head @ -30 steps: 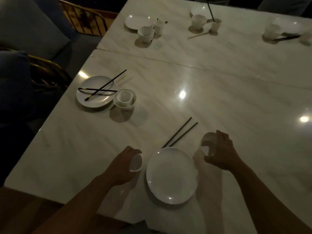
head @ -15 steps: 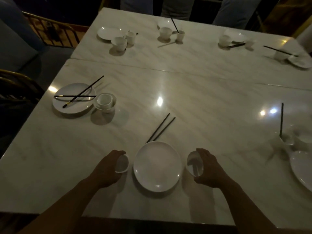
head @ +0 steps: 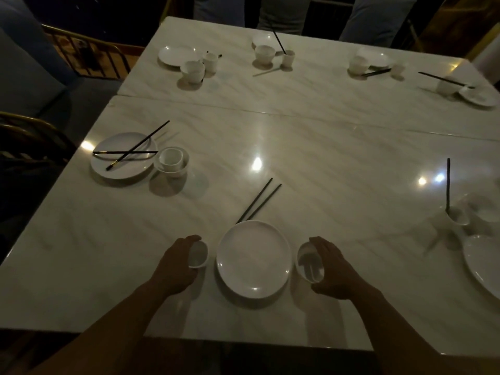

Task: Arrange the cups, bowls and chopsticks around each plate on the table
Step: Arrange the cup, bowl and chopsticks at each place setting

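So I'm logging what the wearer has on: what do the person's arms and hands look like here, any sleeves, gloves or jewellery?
Both forearms are bare as far as the frame shows, with no sleeves visible. The left hand and right hand are ungloved; no watch, ring or bracelet is visible, though the dim light could hide small items.

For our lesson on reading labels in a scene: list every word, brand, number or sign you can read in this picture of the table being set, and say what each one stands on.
None: no readable text anywhere.
The plate, the cup in the left hand and the bowl in the right hand are plain white.
The chopsticks and the table carry no print that can be seen.
The far place settings are too dim and small to tell.
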